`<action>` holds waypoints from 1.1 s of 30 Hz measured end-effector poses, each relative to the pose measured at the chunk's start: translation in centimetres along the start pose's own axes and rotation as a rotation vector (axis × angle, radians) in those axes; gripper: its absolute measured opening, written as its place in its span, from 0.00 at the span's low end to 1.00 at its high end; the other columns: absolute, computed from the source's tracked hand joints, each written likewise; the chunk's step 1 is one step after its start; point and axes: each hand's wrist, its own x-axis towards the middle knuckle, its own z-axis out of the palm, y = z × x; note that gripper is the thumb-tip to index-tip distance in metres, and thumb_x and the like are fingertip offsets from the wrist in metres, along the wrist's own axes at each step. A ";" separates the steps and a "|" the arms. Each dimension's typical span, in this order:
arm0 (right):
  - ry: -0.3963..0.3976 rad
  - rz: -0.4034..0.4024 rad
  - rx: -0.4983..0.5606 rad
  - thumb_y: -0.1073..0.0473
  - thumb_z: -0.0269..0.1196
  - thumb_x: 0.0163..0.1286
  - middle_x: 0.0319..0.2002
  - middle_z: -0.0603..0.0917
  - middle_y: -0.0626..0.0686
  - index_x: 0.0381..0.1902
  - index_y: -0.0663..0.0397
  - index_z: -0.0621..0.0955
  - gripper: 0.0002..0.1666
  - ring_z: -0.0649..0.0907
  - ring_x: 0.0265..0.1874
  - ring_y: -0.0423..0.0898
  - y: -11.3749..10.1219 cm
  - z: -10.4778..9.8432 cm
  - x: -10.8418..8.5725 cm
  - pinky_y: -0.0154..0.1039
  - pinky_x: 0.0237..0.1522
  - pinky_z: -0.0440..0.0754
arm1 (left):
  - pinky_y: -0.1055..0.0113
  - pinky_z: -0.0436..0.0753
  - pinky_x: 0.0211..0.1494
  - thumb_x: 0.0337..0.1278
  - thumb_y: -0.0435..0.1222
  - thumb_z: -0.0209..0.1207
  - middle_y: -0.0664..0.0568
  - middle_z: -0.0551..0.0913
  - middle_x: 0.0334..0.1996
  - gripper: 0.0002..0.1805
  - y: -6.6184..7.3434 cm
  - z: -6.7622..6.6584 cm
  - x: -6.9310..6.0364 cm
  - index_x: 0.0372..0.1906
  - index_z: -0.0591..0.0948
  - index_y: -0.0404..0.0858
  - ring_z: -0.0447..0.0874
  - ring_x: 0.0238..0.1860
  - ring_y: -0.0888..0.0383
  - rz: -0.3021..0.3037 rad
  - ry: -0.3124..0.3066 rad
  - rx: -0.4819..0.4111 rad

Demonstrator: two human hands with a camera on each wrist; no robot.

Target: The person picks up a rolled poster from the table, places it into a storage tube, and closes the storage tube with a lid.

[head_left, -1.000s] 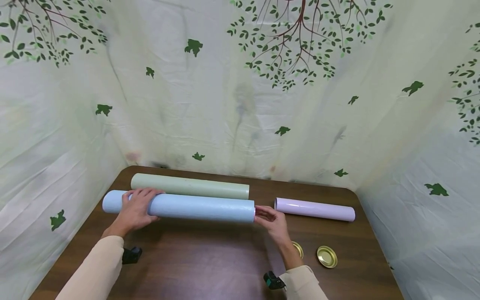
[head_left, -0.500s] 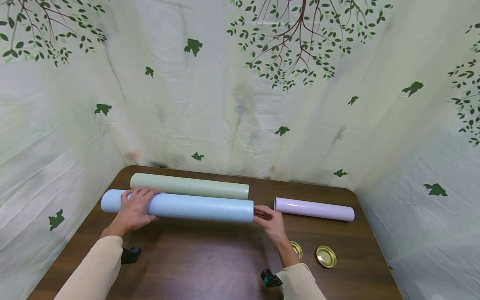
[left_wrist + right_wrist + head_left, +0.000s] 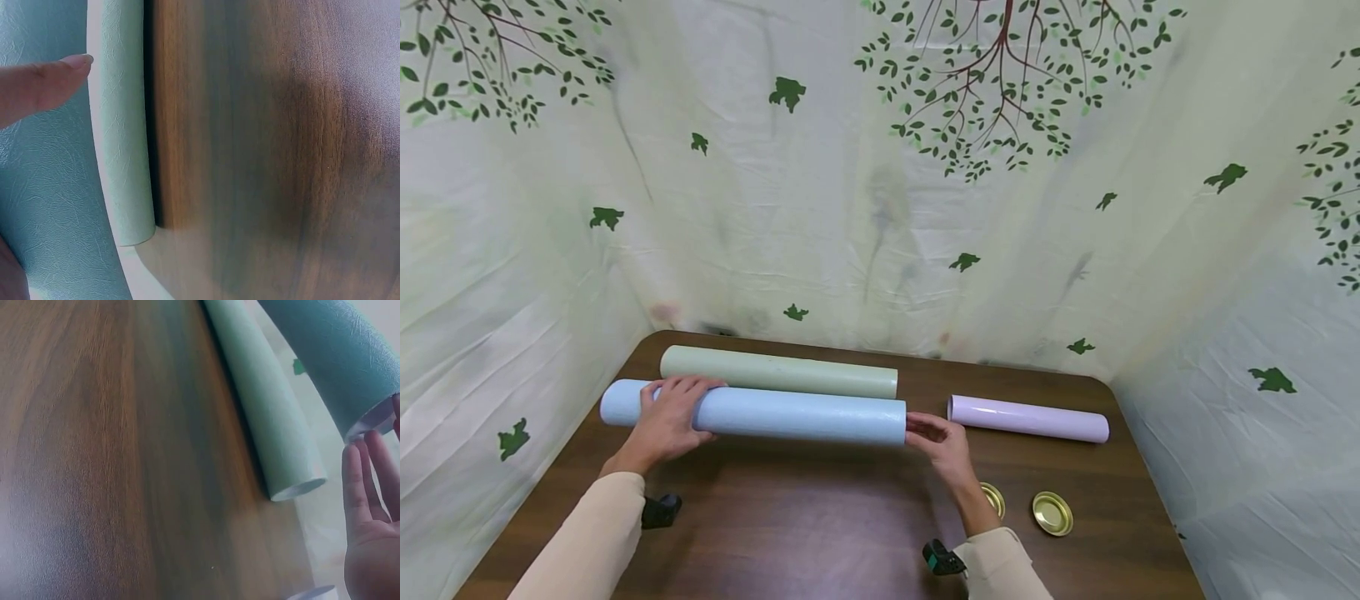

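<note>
A long blue tube is held level above the table, parallel to the pale green tube lying behind it. My left hand grips the blue tube near its left end, fingers over the top. In the left wrist view a digit lies along the textured blue surface. At the tube's right end is my right hand, with fairly straight fingers touching the open rim. The right wrist view shows that hand against the hollow end of the blue tube; some fingertips are hidden or cut off.
A shorter lilac tube lies on the brown table at the right. Two round gold lids sit nearer me, one fully visible and one partly behind my right wrist. Leaf-patterned cloth encloses the back and sides.
The blue tube and both hands have shifted very slightly left in the head view, along with a small shift of the whole view. Both hands keep their places on the tube.
</note>
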 end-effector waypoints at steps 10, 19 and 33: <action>-0.044 -0.009 -0.015 0.74 0.68 0.56 0.45 0.82 0.70 0.48 0.76 0.80 0.20 0.85 0.42 0.48 -0.4 -0.9 -0.4 0.39 0.42 0.83 | 0.33 0.53 0.55 0.27 0.37 0.78 0.40 0.76 0.51 0.40 -0.4 0.2 -0.1 0.55 0.74 0.41 0.65 0.55 0.37 0.003 0.025 -0.006; -0.003 -0.022 -0.024 0.72 0.69 0.57 0.47 0.81 0.73 0.47 0.74 0.81 0.19 0.86 0.42 0.50 -0.5 -2.2 -1.0 0.36 0.41 0.83 | 0.34 0.53 0.54 0.26 0.36 0.78 0.40 0.77 0.50 0.39 -0.6 0.3 -0.2 0.54 0.74 0.41 0.66 0.54 0.36 0.011 0.043 -0.014; 0.094 0.031 -0.104 0.73 0.70 0.54 0.50 0.79 0.73 0.52 0.74 0.78 0.26 0.84 0.46 0.48 -1.1 -5.6 -2.4 0.34 0.46 0.81 | 0.33 0.53 0.55 0.27 0.36 0.78 0.39 0.77 0.51 0.39 -0.3 0.0 0.1 0.54 0.75 0.41 0.66 0.55 0.35 0.008 0.017 -0.005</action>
